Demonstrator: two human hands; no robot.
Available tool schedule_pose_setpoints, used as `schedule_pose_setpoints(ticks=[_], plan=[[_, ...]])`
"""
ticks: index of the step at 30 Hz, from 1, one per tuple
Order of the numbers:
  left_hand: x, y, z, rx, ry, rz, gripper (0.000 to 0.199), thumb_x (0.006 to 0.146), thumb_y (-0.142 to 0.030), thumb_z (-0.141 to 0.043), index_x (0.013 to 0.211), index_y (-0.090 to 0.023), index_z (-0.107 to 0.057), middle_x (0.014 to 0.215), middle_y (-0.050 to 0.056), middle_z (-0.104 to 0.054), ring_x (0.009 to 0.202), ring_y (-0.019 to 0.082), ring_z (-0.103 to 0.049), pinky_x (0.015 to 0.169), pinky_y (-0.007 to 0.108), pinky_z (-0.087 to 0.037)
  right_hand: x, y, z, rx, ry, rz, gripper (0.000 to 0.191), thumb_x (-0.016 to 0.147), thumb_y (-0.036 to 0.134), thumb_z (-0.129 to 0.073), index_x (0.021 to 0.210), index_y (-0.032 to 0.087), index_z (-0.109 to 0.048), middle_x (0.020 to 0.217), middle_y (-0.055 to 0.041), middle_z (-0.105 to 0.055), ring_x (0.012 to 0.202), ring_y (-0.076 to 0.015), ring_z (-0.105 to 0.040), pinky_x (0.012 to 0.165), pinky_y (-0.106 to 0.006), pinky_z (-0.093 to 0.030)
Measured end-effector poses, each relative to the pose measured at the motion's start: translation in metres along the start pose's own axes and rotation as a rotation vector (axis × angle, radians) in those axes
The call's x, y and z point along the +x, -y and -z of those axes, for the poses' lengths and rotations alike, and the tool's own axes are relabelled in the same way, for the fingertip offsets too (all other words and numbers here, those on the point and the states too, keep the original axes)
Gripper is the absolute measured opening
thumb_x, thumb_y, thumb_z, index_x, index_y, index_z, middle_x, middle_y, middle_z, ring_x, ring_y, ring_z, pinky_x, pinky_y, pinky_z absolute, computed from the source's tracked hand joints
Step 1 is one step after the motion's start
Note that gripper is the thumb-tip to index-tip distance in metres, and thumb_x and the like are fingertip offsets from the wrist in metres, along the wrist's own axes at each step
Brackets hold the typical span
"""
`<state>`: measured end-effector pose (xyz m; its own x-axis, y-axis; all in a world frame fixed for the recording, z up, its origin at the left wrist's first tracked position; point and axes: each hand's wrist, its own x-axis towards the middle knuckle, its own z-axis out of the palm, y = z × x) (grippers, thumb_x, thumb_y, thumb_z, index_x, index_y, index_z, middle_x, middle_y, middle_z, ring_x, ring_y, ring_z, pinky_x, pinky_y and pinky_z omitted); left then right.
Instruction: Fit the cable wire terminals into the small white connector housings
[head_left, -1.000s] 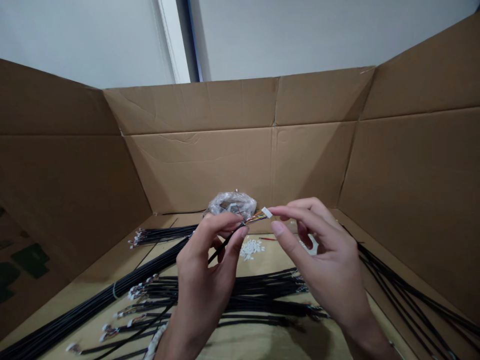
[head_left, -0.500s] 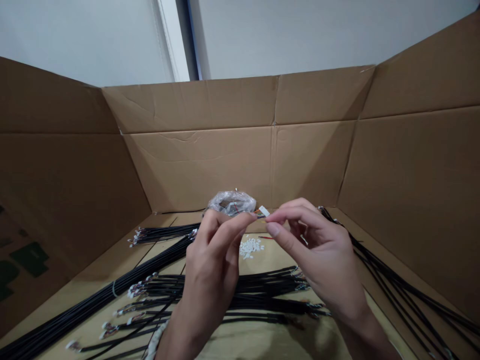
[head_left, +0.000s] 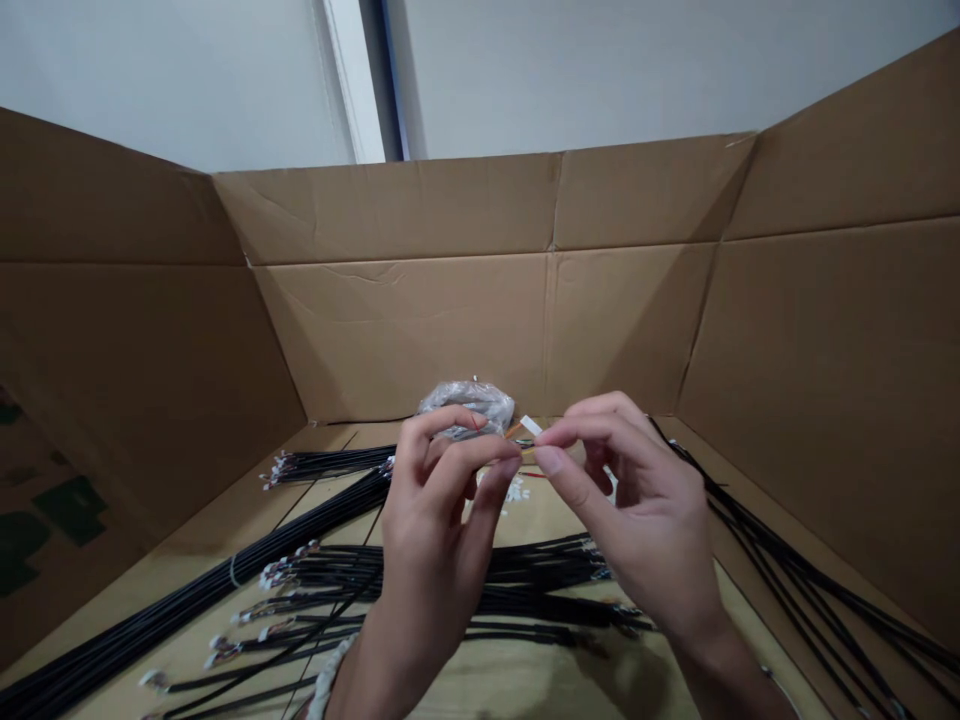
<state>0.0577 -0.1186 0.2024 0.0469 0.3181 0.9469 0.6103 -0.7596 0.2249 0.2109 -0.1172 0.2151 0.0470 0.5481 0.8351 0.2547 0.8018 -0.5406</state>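
Near the middle, my left hand (head_left: 442,520) pinches a thin yellow wire (head_left: 527,451) between thumb and forefinger. Close to its right, my right hand (head_left: 637,500) has thumb and forefinger closed on the lower end of a small white connector (head_left: 531,426). Thin orange wires run from the connector toward my left hand. A short red wire end shows by a raised finger of my left hand. Below and behind the fingertips lies a pile of small white pieces (head_left: 516,489), partly hidden by my left hand.
A clear plastic bag (head_left: 469,400) sits by the back cardboard wall (head_left: 405,330). Black cables with white connectors (head_left: 337,570) lie across the front. A tied black bundle (head_left: 187,590) runs along the left, loose black cables (head_left: 795,570) along the right.
My left hand has shifted slightly right and its thumb now shows more, with a finger raised. The yellow wire now shows between the fingertips. The view has shifted slightly.
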Motion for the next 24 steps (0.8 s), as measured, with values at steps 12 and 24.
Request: schedule_pose_setpoints(ticks=[12,24], plan=[[-0.002,-0.007,-0.001,-0.067,0.013,0.071,0.014,0.094,-0.01,-0.068,0.096,-0.025,-0.07,0.116,0.0,-0.056,0.06,0.002,-0.053,0.05,0.018,-0.049,0.009,-0.003,0.009,0.169,0.108,-0.255,0.005,0.093,0.027,-0.069,0.091,0.026,-0.074,0.097,0.001,-0.063,0.084,-0.0146,-0.057,0.065,-0.028,-0.043],[-0.003,-0.012,0.006,-0.16,0.073,0.203,0.011,0.095,-0.016,-0.066,0.091,-0.026,-0.069,0.117,0.002,-0.058,0.078,0.007,-0.062,0.056,0.015,-0.052,0.013,-0.009,0.009,0.547,0.213,-0.462,0.012,0.086,0.027,-0.077,0.075,0.024,-0.073,0.1,-0.0021,-0.068,0.088,-0.0163,-0.063,0.076,-0.029,-0.052]])
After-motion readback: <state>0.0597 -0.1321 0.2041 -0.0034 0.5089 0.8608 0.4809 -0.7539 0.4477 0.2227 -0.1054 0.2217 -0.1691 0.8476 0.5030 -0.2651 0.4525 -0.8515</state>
